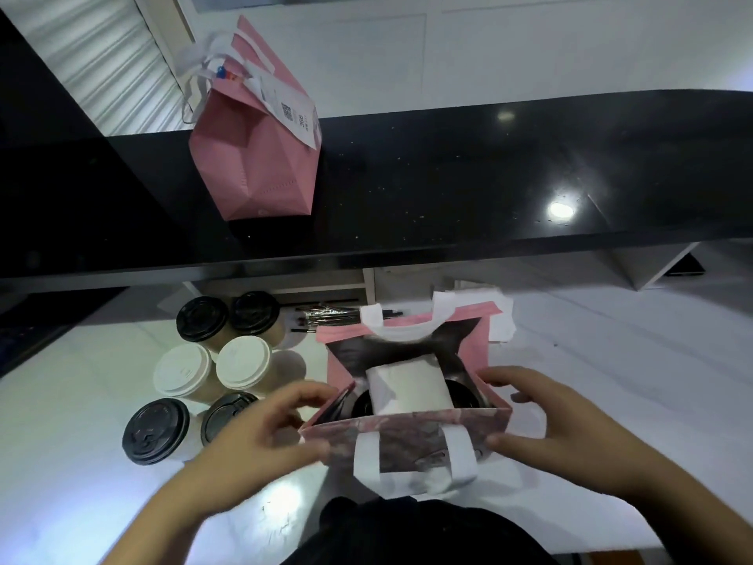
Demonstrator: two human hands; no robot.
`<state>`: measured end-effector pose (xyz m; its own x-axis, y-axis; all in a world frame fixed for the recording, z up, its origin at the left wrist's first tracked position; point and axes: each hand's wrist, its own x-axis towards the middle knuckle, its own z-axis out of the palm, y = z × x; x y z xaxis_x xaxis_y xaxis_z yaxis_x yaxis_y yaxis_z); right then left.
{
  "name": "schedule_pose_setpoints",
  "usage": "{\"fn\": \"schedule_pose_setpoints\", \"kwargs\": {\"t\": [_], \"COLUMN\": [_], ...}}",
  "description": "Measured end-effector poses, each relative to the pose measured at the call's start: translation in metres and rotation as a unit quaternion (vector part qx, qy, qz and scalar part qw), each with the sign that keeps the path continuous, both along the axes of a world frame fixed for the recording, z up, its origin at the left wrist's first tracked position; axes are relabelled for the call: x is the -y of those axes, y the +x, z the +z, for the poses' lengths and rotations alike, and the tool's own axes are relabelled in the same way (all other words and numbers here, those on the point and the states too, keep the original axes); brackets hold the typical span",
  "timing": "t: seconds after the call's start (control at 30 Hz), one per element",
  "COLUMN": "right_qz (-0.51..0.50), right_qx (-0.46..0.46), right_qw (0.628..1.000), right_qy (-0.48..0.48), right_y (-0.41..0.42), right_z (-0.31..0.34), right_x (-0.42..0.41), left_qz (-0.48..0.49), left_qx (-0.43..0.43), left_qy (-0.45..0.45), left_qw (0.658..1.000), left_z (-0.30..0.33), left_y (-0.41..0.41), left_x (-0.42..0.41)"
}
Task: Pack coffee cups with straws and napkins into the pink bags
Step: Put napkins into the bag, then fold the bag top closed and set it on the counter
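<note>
Fingers [313,395] of both hands pinch open pink bag [407,436] rim, napkin [409,387] between them.

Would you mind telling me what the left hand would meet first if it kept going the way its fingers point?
The left hand already grips the open pink bag's left wall; straight on, it would probably press that wall inward toward the napkin.

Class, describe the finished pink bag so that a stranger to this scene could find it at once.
Start at the long black counter across the top of the view. The finished pink bag stands on its left part, alone. Unlike the open bag between the hands below, its top is closed and a white printed receipt hangs from it.
</note>
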<state>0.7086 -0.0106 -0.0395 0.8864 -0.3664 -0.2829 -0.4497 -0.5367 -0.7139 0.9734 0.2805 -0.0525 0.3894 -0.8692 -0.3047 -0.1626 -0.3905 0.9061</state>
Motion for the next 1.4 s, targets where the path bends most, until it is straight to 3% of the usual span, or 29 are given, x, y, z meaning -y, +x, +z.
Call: {"fn": "schedule_pose_setpoints", "kwargs": {"t": [0.1,0.4,0.6,0.67,0.77,0.87,0.97,1.1,1.27,1.4], "right_qz": [0.002,-0.036,-0.170,-0.188,-0.140,-0.116,-0.084,-0.059,0.007,0.016], "right_qx": [0.021,0.107,0.119,0.120,0.088,0.124,0.150,0.138,0.212,0.226], "right_qw": [1.000,0.988,0.963,0.956,0.977,0.985,0.981,0.975,0.925,0.914], "right_qy": [0.015,0.104,0.172,0.193,0.135,0.028,-0.094,-0.164,-0.314,-0.337], "right_y": [0.012,0.033,0.034,0.034,0.036,0.040,0.043,0.042,0.038,0.033], "right_z": [-0.010,-0.022,-0.035,-0.035,-0.035,-0.036,-0.036,-0.042,-0.052,-0.053], "right_x": [-0.003,-0.002,-0.003,0.001,0.009,0.013,0.013,0.009,0.007,0.007], "left_qz": [-0.018,0.149,0.271,0.253,0.193,0.154,0.139,0.127,0.084,0.034], "left_qx": [0.022,-0.100,-0.055,-0.014,0.131,0.231,0.244,0.266,0.321,0.351], "left_qy": [-0.010,-0.059,-0.072,-0.068,-0.046,-0.064,-0.045,-0.043,-0.092,-0.078], "left_qw": [1.000,0.982,0.958,0.965,0.971,0.959,0.959,0.955,0.939,0.932], "left_z": [-0.011,-0.031,-0.048,-0.052,-0.053,-0.049,-0.049,-0.047,-0.039,-0.039], "left_y": [-0.014,-0.022,-0.017,-0.010,0.000,0.008,0.009,0.009,0.006,0.009], "left_x": [0.008,0.034,0.039,0.038,0.038,0.040,0.041,0.041,0.046,0.044]}}
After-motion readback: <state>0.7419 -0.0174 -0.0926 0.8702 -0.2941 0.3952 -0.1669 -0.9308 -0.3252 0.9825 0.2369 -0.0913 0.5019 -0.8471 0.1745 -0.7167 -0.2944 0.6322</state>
